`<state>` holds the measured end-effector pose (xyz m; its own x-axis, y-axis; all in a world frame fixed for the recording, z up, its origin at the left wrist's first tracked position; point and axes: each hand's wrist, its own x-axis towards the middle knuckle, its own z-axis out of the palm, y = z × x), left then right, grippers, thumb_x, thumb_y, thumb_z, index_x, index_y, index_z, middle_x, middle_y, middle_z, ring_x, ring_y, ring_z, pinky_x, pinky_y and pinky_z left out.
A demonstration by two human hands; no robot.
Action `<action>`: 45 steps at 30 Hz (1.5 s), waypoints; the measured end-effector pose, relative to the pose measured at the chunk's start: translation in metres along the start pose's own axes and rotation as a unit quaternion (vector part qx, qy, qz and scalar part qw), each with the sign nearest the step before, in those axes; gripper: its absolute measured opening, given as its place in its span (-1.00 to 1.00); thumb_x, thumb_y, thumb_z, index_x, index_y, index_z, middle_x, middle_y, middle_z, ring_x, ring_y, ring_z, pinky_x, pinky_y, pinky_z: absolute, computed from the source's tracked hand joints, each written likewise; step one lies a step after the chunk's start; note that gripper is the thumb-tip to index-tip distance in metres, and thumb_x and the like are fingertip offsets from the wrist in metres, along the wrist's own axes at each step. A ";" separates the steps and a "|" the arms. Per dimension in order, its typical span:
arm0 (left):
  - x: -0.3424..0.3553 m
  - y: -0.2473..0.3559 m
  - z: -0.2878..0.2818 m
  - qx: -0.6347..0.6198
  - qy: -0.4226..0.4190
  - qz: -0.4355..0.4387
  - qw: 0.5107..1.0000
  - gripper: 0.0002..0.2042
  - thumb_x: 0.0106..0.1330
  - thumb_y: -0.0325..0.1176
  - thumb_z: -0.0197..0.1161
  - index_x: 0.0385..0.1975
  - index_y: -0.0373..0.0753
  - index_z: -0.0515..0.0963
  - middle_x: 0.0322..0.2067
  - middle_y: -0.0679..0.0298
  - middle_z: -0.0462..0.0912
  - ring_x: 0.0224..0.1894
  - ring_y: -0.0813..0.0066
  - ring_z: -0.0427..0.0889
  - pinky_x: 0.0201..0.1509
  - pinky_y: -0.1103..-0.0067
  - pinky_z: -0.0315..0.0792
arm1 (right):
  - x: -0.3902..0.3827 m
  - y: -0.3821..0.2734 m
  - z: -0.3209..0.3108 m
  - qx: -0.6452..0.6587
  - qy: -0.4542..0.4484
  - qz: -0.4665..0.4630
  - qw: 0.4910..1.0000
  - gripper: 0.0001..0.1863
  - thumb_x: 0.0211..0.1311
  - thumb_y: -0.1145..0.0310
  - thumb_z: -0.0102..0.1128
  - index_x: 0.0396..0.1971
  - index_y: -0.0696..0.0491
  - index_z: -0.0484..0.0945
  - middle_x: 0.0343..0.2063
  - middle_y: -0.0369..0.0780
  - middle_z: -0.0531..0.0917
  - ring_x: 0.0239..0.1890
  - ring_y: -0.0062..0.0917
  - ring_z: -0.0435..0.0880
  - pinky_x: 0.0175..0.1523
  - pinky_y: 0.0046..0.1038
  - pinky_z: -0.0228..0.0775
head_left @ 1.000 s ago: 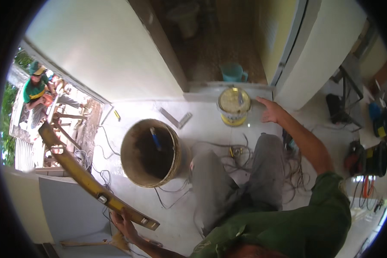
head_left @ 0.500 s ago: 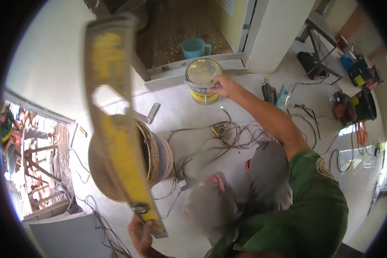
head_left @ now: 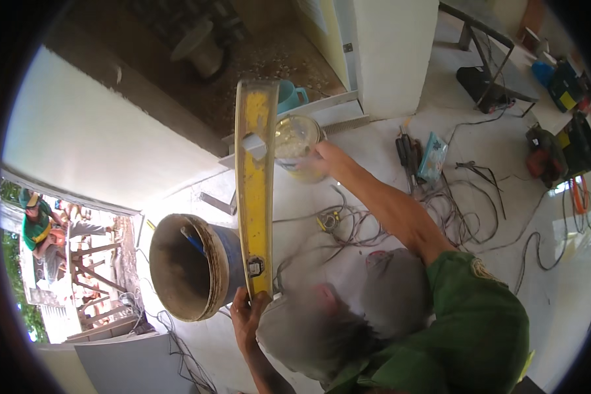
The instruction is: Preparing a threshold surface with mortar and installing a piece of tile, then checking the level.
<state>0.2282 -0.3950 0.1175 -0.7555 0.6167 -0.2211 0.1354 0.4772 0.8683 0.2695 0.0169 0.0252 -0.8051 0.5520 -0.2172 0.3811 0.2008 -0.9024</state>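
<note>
Left hand (head_left: 248,314) closed on the near end of a yellow spirit level (head_left: 256,210), which points away from the body, right of the large bucket (head_left: 227,256); right hand (head_left: 324,159) at the side of the small tub (head_left: 302,173) near the doorway sill (head_left: 341,105) (blur hides whether it grips). An end hold demands a firm wrist, keeping the bar clear of both rims.

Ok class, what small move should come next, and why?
Probably tilt the level away from the pail: the left hand holds only one end, and in this view its long body shows right beside the pail, where the right hand is.
</note>
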 end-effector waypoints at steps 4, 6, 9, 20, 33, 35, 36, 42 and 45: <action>0.008 0.037 0.042 -0.004 -0.005 -0.026 1.000 -0.87 0.18 -0.44 0.26 -0.37 -0.32 0.46 -0.47 0.33 0.53 -0.40 0.65 0.39 -0.28 0.66 0.30 | -0.018 0.065 -0.043 0.146 0.048 -0.006 0.988 -0.89 0.13 0.54 0.04 -0.39 0.29 0.46 -0.11 0.06 0.48 -0.12 -0.12 0.58 -0.02 -0.07 0.51; 0.010 0.055 0.057 -0.024 -0.019 -0.021 0.999 -0.87 0.19 -0.45 0.26 -0.36 -0.33 0.46 -0.47 0.33 0.54 -0.39 0.64 0.40 -0.28 0.65 0.31 | -0.027 0.098 -0.054 0.603 0.048 -0.045 0.795 -0.90 0.08 0.59 0.03 -0.43 0.34 0.43 -0.14 0.07 0.48 -0.14 -0.15 0.58 -0.09 -0.07 0.54; 0.013 0.047 0.029 0.024 -0.031 0.021 0.999 -0.87 0.23 -0.45 0.24 -0.33 -0.34 0.45 -0.47 0.33 0.56 -0.40 0.64 0.42 -0.28 0.64 0.33 | -0.082 0.031 -0.070 0.710 0.144 0.148 0.673 -0.95 0.02 0.63 0.04 -0.51 0.31 0.45 -0.21 0.02 0.53 -0.19 -0.23 0.59 -0.14 -0.17 0.52; 0.079 0.093 0.103 0.302 -0.169 0.046 0.937 -0.77 0.09 -0.34 0.27 -0.36 -0.38 0.49 -0.61 0.16 0.48 -0.54 0.53 0.42 -0.44 0.51 0.31 | -0.143 0.118 -0.160 0.736 0.240 0.013 0.633 -0.55 -0.10 0.79 -0.15 -0.09 0.31 0.28 -0.09 -0.02 0.41 -0.11 -0.13 0.48 0.05 0.13 0.40; 0.169 0.026 0.136 0.376 -0.186 0.101 0.902 -0.77 0.11 -0.27 0.21 -0.40 -0.29 0.42 -0.55 -0.03 0.53 -0.41 -0.07 0.53 -0.38 0.24 0.35 | -0.196 0.153 -0.214 0.687 0.407 -0.063 0.599 -0.40 -0.09 0.79 -0.20 0.09 0.48 0.02 0.15 0.26 0.11 0.21 0.25 0.08 0.24 0.34 0.04; 0.187 0.026 0.160 0.388 -0.197 0.113 0.893 -0.78 0.11 -0.25 0.18 -0.38 -0.26 0.42 -0.53 -0.02 0.54 -0.37 -0.07 0.55 -0.35 0.22 0.38 | -0.205 0.146 -0.221 0.689 0.429 -0.051 0.582 -0.42 -0.11 0.78 -0.17 0.05 0.46 0.08 0.07 0.22 0.19 0.19 0.14 0.14 0.22 0.33 0.10; 0.196 0.027 0.174 0.403 -0.203 0.131 0.883 -0.79 0.12 -0.24 0.15 -0.37 -0.24 0.42 -0.51 -0.02 0.56 -0.34 -0.07 0.56 -0.31 0.21 0.40 | -0.209 0.146 -0.224 0.693 0.449 -0.046 0.562 -0.45 -0.13 0.77 -0.14 0.02 0.44 0.15 -0.01 0.18 0.28 0.16 0.03 0.19 0.20 0.32 0.16; 0.272 0.012 0.240 0.393 -0.232 0.230 0.860 -0.79 0.12 -0.25 0.20 -0.33 -0.20 0.43 -0.46 0.06 0.60 -0.32 -0.02 0.58 -0.23 0.22 0.42 | -0.238 0.165 -0.247 0.660 0.431 -0.038 0.615 -0.47 0.17 0.59 -0.03 0.13 0.42 0.07 0.12 0.17 0.23 0.20 0.02 0.22 0.35 -0.01 0.11; 0.302 0.011 0.266 0.396 -0.283 0.206 0.849 -0.80 0.15 -0.27 0.18 -0.29 -0.19 0.45 -0.35 0.09 0.60 -0.23 0.06 0.58 -0.19 0.24 0.43 | -0.219 0.111 -0.198 0.400 0.487 -0.008 0.776 -0.45 0.33 0.37 -0.01 0.18 0.33 0.08 0.12 0.12 0.30 0.20 -0.15 0.31 0.31 -0.24 0.21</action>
<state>0.1719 -0.0372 -0.0582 -0.1408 0.9287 -0.3431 0.8714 0.2808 0.4022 0.5786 0.0789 0.0463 0.0677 0.9831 -0.1702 -0.3432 -0.1372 -0.9292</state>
